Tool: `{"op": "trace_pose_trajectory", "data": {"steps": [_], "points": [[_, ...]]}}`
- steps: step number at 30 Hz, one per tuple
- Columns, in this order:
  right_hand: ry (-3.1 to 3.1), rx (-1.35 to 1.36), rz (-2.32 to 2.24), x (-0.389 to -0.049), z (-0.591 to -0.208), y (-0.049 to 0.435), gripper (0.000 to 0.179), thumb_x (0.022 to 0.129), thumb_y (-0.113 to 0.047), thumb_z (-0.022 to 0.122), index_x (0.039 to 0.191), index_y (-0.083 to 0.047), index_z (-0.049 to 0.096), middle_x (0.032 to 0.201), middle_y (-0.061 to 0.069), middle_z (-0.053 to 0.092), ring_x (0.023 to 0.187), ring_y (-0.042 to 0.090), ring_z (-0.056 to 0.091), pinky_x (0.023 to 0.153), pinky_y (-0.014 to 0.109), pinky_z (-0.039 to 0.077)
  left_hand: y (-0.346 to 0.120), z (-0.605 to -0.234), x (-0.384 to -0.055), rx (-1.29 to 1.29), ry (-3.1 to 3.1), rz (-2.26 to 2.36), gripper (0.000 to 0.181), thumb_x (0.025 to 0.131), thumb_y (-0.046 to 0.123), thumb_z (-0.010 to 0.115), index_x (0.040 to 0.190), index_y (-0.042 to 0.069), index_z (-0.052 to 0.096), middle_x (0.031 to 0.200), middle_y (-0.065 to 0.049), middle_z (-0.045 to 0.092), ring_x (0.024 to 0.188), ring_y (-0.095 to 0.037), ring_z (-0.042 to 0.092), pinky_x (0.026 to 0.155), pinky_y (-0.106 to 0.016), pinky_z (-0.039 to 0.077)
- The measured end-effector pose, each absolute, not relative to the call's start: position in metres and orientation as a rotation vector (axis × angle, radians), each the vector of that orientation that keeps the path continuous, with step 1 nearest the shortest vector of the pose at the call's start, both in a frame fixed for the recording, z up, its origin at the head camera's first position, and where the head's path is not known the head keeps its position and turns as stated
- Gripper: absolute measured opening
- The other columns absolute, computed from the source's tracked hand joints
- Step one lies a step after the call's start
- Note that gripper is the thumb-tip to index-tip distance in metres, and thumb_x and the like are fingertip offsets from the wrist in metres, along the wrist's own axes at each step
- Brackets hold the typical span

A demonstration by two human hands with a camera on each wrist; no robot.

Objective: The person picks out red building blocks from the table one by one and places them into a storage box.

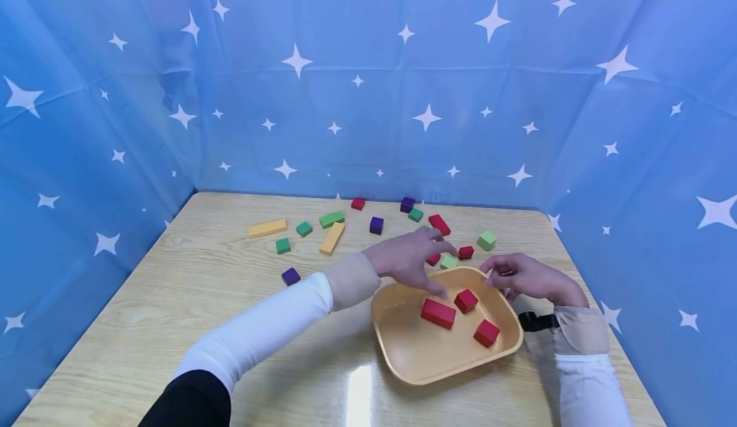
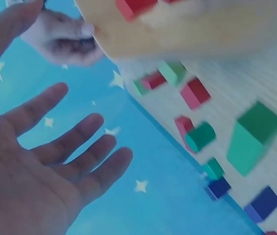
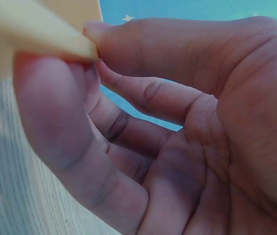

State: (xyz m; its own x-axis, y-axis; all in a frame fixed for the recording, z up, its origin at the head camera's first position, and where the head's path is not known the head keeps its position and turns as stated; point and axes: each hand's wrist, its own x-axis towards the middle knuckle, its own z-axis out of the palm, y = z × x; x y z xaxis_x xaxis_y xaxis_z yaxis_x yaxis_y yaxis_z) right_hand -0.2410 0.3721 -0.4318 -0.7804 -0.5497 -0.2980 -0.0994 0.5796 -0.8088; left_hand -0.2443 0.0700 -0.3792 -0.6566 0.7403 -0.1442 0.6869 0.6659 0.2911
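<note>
My right hand (image 1: 526, 278) pinches the rim of a tan plastic tray (image 1: 426, 366) between thumb and fingers; the rim (image 3: 64, 41) shows close up in the right wrist view. Inside the tray lie a red oblong block (image 1: 438, 313) and two red cubes, one farther back (image 1: 466, 300) and one nearer (image 1: 486, 333). Over the tray's far left side hovers my left hand (image 1: 410, 258), its fingers spread and, in the left wrist view, its palm (image 2: 30, 181) bare. Just past the far rim are a light green block (image 1: 448, 262) and a red block (image 1: 466, 253), partly behind the left fingers.
Loose blocks are scattered across the back of the wooden table (image 1: 190, 299): yellow planks (image 1: 332, 239), green blocks (image 1: 283, 246), purple cubes (image 1: 377, 225) and a red oblong (image 1: 439, 225). A light green block (image 1: 486, 241) lies at the right. Blue star-patterned cloth (image 1: 368, 94) surrounds the table.
</note>
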Motion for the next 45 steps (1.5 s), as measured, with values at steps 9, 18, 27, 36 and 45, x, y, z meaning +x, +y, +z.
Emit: {"op": "trace_pose_trajectory", "data": {"steps": [9, 18, 27, 36, 45], "points": [[2.277, -0.509, -1.130, -0.242, -0.432, 0.372, 0.033, 0.101, -0.013, 0.062, 0.127, 0.006, 0.059, 0.099, 0.018, 0.069, 0.074, 0.019, 0.066, 0.064, 0.038, 0.062, 0.048, -0.387, -0.278, 0.925, 2.796, 0.497, 0.081, 0.080, 0.064, 0.078, 0.150, 0.038, 0.047, 0.155, -0.002, 0.042, 0.140, -0.025, 0.046, 0.106, -0.050, 0.053], [2.287, -0.505, -1.113, -0.242, -0.432, 0.372, 0.031, 0.101, -0.012, 0.062, 0.127, 0.005, 0.059, 0.098, 0.018, 0.068, 0.073, 0.020, 0.066, 0.064, 0.038, 0.062, 0.025, -0.395, -0.309, 0.782, 2.861, 0.523, 0.084, 0.084, 0.065, 0.073, 0.155, 0.031, 0.043, 0.163, -0.008, 0.033, 0.151, -0.031, 0.035, 0.115, -0.055, 0.045], [2.290, -0.485, -1.118, -0.241, -0.430, 0.371, 0.033, 0.101, -0.013, 0.062, 0.128, 0.005, 0.058, 0.100, 0.018, 0.069, 0.074, 0.022, 0.067, 0.065, 0.039, 0.063, 0.006, -0.400, -0.337, 0.662, 2.871, 0.588, 0.083, 0.086, 0.062, 0.073, 0.156, 0.028, 0.042, 0.164, -0.010, 0.031, 0.154, -0.033, 0.028, 0.117, -0.056, 0.041], [2.302, -0.480, -1.107, -0.241, -0.430, 0.371, 0.031, 0.101, -0.014, 0.061, 0.128, 0.003, 0.060, 0.101, 0.017, 0.068, 0.074, 0.021, 0.066, 0.065, 0.039, 0.062, -0.005, -0.403, -0.363, 0.557, 2.908, 0.599, 0.082, 0.088, 0.063, 0.070, 0.155, 0.026, 0.043, 0.164, -0.013, 0.032, 0.152, -0.035, 0.031, 0.115, -0.057, 0.043], [2.287, -0.489, -1.116, -0.240, -0.432, 0.373, 0.030, 0.102, -0.011, 0.059, 0.127, 0.004, 0.059, 0.099, 0.017, 0.069, 0.073, 0.021, 0.067, 0.065, 0.039, 0.063, -0.014, -0.412, -0.384, 0.443, 2.954, 0.584, 0.083, 0.088, 0.059, 0.072, 0.157, 0.024, 0.042, 0.163, -0.014, 0.032, 0.151, -0.036, 0.031, 0.117, -0.058, 0.040]]}}
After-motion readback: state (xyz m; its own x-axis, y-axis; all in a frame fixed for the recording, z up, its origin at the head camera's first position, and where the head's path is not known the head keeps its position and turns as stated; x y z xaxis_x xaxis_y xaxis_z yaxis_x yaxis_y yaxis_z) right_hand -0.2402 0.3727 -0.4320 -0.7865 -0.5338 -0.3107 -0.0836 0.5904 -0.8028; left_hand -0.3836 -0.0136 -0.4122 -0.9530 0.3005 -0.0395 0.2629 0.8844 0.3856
